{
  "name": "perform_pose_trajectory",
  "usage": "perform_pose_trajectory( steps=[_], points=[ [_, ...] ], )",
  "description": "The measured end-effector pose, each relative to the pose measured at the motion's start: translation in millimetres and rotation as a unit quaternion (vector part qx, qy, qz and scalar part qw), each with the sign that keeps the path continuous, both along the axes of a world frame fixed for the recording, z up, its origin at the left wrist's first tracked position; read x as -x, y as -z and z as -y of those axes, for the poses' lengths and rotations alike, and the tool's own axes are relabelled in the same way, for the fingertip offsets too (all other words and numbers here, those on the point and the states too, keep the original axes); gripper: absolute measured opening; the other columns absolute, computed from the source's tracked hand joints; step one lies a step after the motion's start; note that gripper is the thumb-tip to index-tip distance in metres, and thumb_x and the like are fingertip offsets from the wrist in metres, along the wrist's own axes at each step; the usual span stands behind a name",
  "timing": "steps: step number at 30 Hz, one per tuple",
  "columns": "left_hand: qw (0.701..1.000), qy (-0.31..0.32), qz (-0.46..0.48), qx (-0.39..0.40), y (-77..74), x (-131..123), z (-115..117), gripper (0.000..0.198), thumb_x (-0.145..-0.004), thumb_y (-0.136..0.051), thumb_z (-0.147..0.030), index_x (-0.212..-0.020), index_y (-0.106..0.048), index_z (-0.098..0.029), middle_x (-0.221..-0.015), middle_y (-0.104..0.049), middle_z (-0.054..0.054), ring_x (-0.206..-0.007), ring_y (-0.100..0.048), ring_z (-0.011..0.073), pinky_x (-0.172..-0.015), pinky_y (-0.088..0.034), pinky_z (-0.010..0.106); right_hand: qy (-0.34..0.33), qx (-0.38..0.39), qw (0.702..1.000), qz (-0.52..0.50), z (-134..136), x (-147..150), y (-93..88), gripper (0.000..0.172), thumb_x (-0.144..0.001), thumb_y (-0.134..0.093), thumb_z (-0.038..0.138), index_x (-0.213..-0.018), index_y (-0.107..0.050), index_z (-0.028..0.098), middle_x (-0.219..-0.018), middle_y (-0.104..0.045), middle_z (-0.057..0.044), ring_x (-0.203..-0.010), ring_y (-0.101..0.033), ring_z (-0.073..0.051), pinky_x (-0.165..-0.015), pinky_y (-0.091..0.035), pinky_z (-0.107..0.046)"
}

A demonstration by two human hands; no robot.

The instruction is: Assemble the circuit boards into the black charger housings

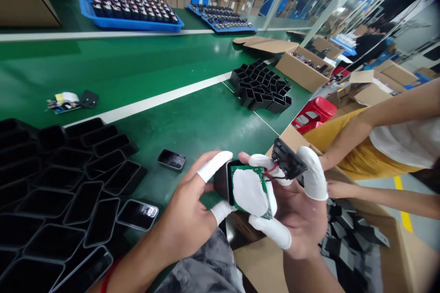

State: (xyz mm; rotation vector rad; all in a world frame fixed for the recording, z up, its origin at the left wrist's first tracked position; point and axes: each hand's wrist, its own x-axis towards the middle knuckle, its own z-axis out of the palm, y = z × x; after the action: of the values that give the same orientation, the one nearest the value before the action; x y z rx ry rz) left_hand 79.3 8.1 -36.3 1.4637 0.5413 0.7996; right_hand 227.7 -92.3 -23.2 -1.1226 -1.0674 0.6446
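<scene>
My left hand (187, 213), with white covers on its fingertips, is closed around a black plastic housing (222, 184). In my right hand (302, 219), also with white finger covers, is a green circuit board (263, 177) with a white pad (250, 192) over its face. The board's left edge lies at the housing's open mouth, partly inside it. Red and black wires run from the board to a black end cap (288, 160), which rests between my right fingers.
Many empty black housings (55, 197) stand at left, more (259, 84) farther back. One housing (172, 160) lies alone. A loose board assembly (67, 100) is at far left. Blue trays (137, 24) hold parts. At right, another person's arms (360, 137) reach over a carton (388, 256) of black pieces.
</scene>
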Motion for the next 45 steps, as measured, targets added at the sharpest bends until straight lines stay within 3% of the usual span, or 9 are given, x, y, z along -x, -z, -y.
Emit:
perform_pose_trajectory(
  steps=[2,7,12,16,25,33,38,45],
  points=[
    [1.0,-0.013,-0.012,-0.02,1.7,0.0,0.1,0.065,-0.078,-0.072,-0.003,-0.134,-0.058,-0.034,-0.14,-0.055,0.003,-0.122,-0.063,0.0292,-0.091,-0.064,0.035,-0.006,-0.003,1.0,0.012,-0.5,-0.3,0.3,0.091,-0.085,-0.077,0.024,-0.153,-0.022,0.048,-0.137,-0.064,-0.003,-0.134,-0.056,-0.032,-0.115,-0.037,-0.066],
    [0.999,-0.03,-0.025,-0.03,1.9,-0.4,1.6,0.064,-0.075,-0.073,-0.005,-0.132,-0.06,-0.033,-0.138,-0.057,0.004,-0.118,-0.066,0.0293,-0.085,-0.066,0.033,-0.006,0.009,0.999,0.042,-2.0,-0.9,2.8,0.098,-0.087,-0.074,0.024,-0.156,-0.009,0.048,-0.139,-0.062,-0.007,-0.137,-0.053,-0.032,-0.113,-0.041,-0.065],
    [0.999,-0.034,-0.026,-0.034,-0.7,-1.2,1.6,0.061,-0.075,-0.072,-0.005,-0.13,-0.062,-0.029,-0.136,-0.059,0.005,-0.114,-0.068,0.0284,-0.083,-0.066,0.031,-0.008,-0.014,0.998,0.06,-4.6,0.4,0.1,0.083,-0.089,-0.073,0.021,-0.152,-0.026,0.048,-0.135,-0.066,-0.003,-0.135,-0.055,-0.029,-0.117,-0.036,-0.064],
    [0.999,-0.021,-0.033,-0.015,-2.0,-1.9,1.1,0.058,-0.076,-0.072,-0.005,-0.129,-0.062,-0.028,-0.137,-0.057,0.006,-0.118,-0.065,0.028,-0.087,-0.065,0.032,-0.025,-0.054,0.997,0.045,-7.8,-0.4,2.0,0.084,-0.086,-0.074,0.014,-0.153,-0.031,0.042,-0.136,-0.067,-0.003,-0.134,-0.056,-0.027,-0.113,-0.044,-0.055],
    [0.999,-0.007,-0.036,-0.031,-0.7,0.1,0.2,0.068,-0.077,-0.071,-0.002,-0.13,-0.057,-0.043,-0.133,-0.055,-0.004,-0.112,-0.065,0.0178,-0.088,-0.062,0.021,-0.072,-0.081,0.994,-0.011,-9.3,-2.1,3.3,0.088,-0.081,-0.072,-0.001,-0.152,-0.036,0.036,-0.141,-0.063,-0.004,-0.133,-0.057,-0.023,-0.112,-0.047,-0.045],
    [0.997,-0.001,-0.046,-0.059,-0.7,-0.1,-0.7,0.075,-0.074,-0.07,0.002,-0.132,-0.056,-0.044,-0.138,-0.054,-0.005,-0.119,-0.062,0.0183,-0.088,-0.06,0.017,-0.046,-0.077,0.996,0.029,-6.3,-1.0,3.9,0.088,-0.082,-0.071,-0.002,-0.152,-0.034,0.037,-0.14,-0.064,-0.003,-0.132,-0.058,-0.023,-0.111,-0.048,-0.046],
    [0.998,0.003,-0.027,-0.048,-3.8,-1.5,-0.6,0.068,-0.077,-0.072,-0.002,-0.131,-0.057,-0.042,-0.134,-0.056,-0.005,-0.113,-0.065,0.015,-0.085,-0.06,0.014,-0.04,-0.061,0.997,0.025,-4.3,-2.3,5.9,0.091,-0.08,-0.076,0.002,-0.152,-0.034,0.038,-0.14,-0.064,-0.006,-0.134,-0.055,-0.029,-0.106,-0.053,-0.052],
    [0.998,0.008,-0.031,-0.053,-3.4,-0.6,-1.3,0.075,-0.075,-0.07,0.003,-0.129,-0.056,-0.046,-0.132,-0.057,-0.008,-0.112,-0.064,0.0119,-0.085,-0.058,0.011,-0.046,-0.062,0.997,0.024,-2.6,-3.7,4.7,0.089,-0.081,-0.073,-0.001,-0.152,-0.034,0.036,-0.14,-0.064,-0.006,-0.132,-0.058,-0.027,-0.11,-0.049,-0.053]
  ],
)
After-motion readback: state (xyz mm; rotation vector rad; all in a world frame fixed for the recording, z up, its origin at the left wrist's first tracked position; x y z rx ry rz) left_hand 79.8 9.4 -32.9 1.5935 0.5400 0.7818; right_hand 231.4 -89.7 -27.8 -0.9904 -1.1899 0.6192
